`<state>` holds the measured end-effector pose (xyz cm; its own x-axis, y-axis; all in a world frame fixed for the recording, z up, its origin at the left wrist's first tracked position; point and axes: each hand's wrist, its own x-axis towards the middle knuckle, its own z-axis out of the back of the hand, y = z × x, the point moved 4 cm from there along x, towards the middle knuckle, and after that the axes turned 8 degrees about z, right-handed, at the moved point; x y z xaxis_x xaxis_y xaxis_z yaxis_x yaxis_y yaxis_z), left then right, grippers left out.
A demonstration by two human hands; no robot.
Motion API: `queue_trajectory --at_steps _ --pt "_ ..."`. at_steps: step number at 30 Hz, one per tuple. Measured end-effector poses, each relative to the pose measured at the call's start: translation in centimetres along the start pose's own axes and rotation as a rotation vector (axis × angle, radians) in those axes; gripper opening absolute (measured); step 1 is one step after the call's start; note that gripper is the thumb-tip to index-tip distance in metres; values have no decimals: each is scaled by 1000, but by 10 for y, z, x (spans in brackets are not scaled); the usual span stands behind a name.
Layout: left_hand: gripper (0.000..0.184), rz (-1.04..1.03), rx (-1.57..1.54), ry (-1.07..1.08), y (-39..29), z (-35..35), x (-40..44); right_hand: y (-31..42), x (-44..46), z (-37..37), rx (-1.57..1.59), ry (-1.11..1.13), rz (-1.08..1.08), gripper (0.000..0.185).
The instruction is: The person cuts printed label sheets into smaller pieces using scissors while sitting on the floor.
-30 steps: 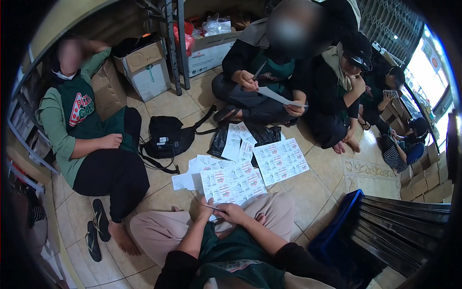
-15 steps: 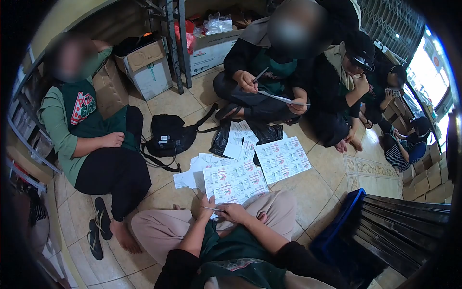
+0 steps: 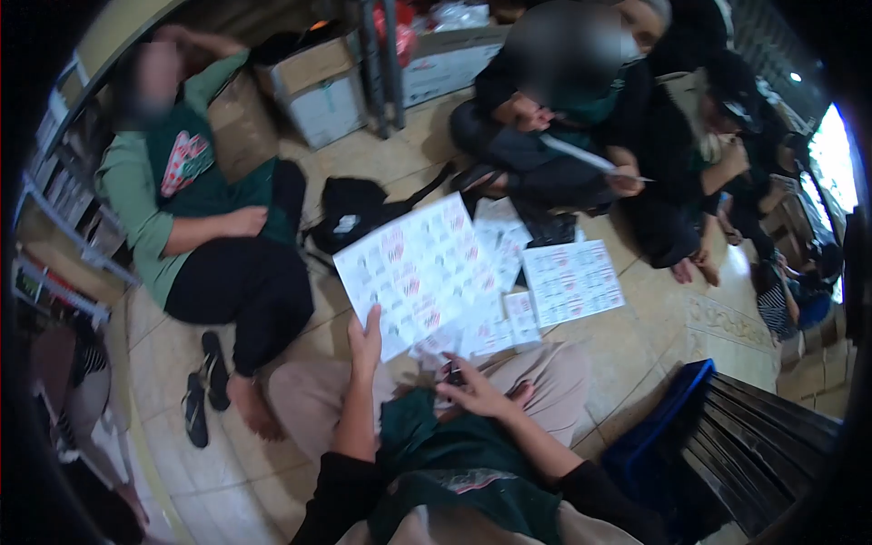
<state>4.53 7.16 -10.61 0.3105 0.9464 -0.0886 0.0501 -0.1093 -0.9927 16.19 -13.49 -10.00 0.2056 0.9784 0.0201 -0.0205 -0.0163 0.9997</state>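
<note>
My left hand (image 3: 365,341) grips the lower left edge of a large printed sheet (image 3: 413,268), which is raised and tilted above the floor. To its right, my right hand (image 3: 468,386) is closed round a small dark-handled tool, blurred, probably scissors (image 3: 452,371). Loose printed papers (image 3: 500,238) lie beyond and partly under the raised sheet. Another printed sheet (image 3: 574,283) lies flat on the tiles at the right.
A person in green (image 3: 150,191) sits at the left near sandals (image 3: 215,371). A black bag (image 3: 350,213) lies ahead. Across, a co-worker's hand (image 3: 625,181) holds paper. At the right are more people and a blue crate (image 3: 658,418). Boxes (image 3: 322,95) stand behind.
My left hand has lifted the large sheet up and to the left. My right hand has moved slightly right, apart from the left. The view has shifted, and the picture is blurrier.
</note>
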Motion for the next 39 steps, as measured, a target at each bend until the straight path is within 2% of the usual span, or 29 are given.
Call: queue_trajectory --at_steps 2,3,5,6,8,10,12,15,18,22,23,28,33,39 --pt "31 72 -207 -54 -34 18 -3 -4 -11 -3 254 112 -182 60" --pt "31 68 -189 -91 -39 30 -5 -1 -17 -8 275 147 -185 60" --pt "30 127 -197 -105 -48 45 -4 10 -25 -13 714 106 -286 60" --pt "30 122 -192 -128 -54 51 -7 16 -26 -13 720 128 -292 60" --pt "30 209 -165 -88 -61 57 -12 28 -27 -16 459 291 -175 63" --pt "31 215 -128 -90 -66 60 -15 30 -22 -21 425 332 -174 64" --pt "30 206 -96 -46 -70 60 -18 36 -20 -24 209 452 -178 63" --pt "28 222 -116 -21 -70 58 -20 45 -16 -30 397 387 -125 63" --pt "27 246 -125 -17 -66 59 -20 49 -15 -29 402 428 -182 65" --pt "26 237 -148 0 -65 59 -18 43 -18 -27 435 412 -254 56" --pt "26 243 -147 2 -63 59 -17 46 -16 -27 408 382 -212 51" --pt "27 273 -133 6 -60 61 -15 54 -11 -25 423 327 -218 55" --pt "26 281 -111 1 -59 60 -15 60 -2 -20 569 199 -216 58" --pt "25 266 -150 36 -62 57 -15 60 6 -21 563 198 -199 59"
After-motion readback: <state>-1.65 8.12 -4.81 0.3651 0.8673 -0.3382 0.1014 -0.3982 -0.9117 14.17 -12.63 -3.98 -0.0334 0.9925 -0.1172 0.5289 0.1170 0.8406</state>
